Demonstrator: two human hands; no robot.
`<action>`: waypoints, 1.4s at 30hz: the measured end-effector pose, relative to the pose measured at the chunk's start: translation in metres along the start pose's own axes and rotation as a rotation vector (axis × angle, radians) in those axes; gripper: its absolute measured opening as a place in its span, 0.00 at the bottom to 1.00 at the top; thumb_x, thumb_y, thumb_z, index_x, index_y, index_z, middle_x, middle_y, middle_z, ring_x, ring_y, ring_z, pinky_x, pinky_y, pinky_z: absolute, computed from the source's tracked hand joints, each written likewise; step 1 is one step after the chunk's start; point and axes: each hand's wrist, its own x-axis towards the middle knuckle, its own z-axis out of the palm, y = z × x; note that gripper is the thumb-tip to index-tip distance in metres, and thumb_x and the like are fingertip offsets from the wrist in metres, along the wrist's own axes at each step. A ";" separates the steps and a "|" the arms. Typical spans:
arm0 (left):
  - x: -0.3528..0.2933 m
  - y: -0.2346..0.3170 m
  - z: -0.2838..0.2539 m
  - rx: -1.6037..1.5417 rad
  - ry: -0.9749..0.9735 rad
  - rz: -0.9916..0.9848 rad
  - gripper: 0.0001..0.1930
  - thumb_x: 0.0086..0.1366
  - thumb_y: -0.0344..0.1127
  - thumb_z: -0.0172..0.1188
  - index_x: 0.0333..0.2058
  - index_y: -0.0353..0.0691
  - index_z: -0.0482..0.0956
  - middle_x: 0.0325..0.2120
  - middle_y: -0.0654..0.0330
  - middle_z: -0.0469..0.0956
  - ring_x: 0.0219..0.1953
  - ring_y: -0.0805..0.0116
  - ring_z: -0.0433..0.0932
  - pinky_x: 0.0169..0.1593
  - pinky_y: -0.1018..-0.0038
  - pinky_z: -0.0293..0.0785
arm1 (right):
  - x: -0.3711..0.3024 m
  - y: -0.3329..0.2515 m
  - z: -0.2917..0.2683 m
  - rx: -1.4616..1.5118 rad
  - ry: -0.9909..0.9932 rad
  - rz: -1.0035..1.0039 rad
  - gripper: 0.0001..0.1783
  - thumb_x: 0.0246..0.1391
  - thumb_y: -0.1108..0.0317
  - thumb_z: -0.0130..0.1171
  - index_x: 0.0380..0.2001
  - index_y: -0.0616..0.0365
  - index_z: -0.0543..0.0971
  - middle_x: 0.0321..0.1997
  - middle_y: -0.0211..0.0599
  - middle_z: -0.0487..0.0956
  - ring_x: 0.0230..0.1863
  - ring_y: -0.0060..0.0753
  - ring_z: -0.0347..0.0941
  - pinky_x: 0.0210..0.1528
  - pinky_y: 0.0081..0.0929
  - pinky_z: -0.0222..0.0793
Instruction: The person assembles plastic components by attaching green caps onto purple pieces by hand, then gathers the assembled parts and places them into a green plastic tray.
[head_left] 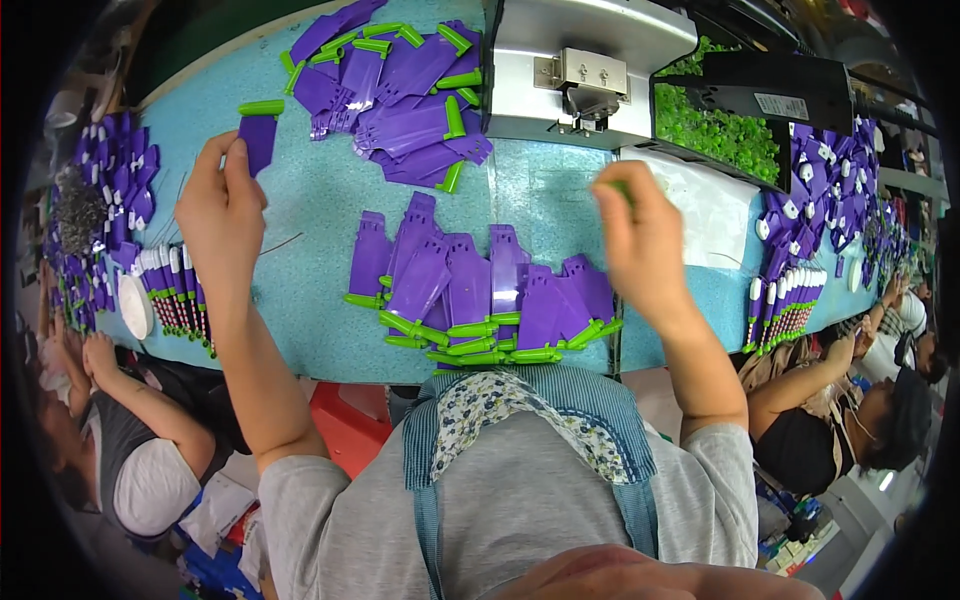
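Pinched between thumb and fingers of my left hand (222, 200) is a purple plastic blade (258, 145) with a green end piece across its far end. My right hand (642, 240) is curled closed above the table on the right. A bit of a small green part (622, 190) shows between its fingers, mostly hidden. Between my forearms lies a row of purple blades (468, 280), their green ends toward me. Farther off, a loose pile of purple blades with green ends (400, 110) spreads left of a metal machine.
The silver machine (590, 75) stands at the far middle. Beside it, a bin holds many small green parts (730, 130). White paper (700, 205) lies under the bin's near side. Coworkers sit left and right, with finished-looking purple pieces (785, 305) before them.
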 end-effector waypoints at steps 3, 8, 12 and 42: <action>-0.029 0.026 -0.007 -0.514 -0.115 -0.217 0.12 0.72 0.37 0.48 0.41 0.35 0.76 0.17 0.60 0.75 0.17 0.74 0.74 0.22 0.79 0.66 | 0.018 0.013 0.034 -0.192 0.054 -0.304 0.06 0.57 0.69 0.57 0.35 0.57 0.73 0.32 0.40 0.73 0.29 0.40 0.74 0.26 0.31 0.72; -0.065 0.030 -0.007 -0.832 -0.187 -0.193 0.14 0.74 0.37 0.45 0.45 0.30 0.71 0.20 0.56 0.76 0.17 0.72 0.74 0.24 0.80 0.70 | 0.033 0.029 0.045 -0.546 -0.005 -0.608 0.12 0.43 0.70 0.66 0.34 0.54 0.77 0.38 0.34 0.74 0.33 0.36 0.73 0.30 0.31 0.72; -0.082 0.032 -0.008 -1.174 -0.197 -0.347 0.24 0.75 0.49 0.36 0.41 0.30 0.71 0.26 0.45 0.79 0.22 0.58 0.80 0.29 0.70 0.77 | 0.031 0.026 0.041 -0.582 -0.005 -0.699 0.17 0.37 0.71 0.58 0.36 0.53 0.79 0.44 0.38 0.73 0.38 0.36 0.71 0.33 0.29 0.74; -0.120 0.124 0.044 -1.397 -0.617 -0.485 0.11 0.67 0.29 0.54 0.46 0.34 0.69 0.34 0.56 0.77 0.28 0.70 0.73 0.29 0.75 0.71 | -0.019 0.039 0.004 -0.140 -0.037 -0.286 0.12 0.39 0.78 0.67 0.32 0.60 0.79 0.33 0.39 0.77 0.34 0.42 0.74 0.35 0.31 0.72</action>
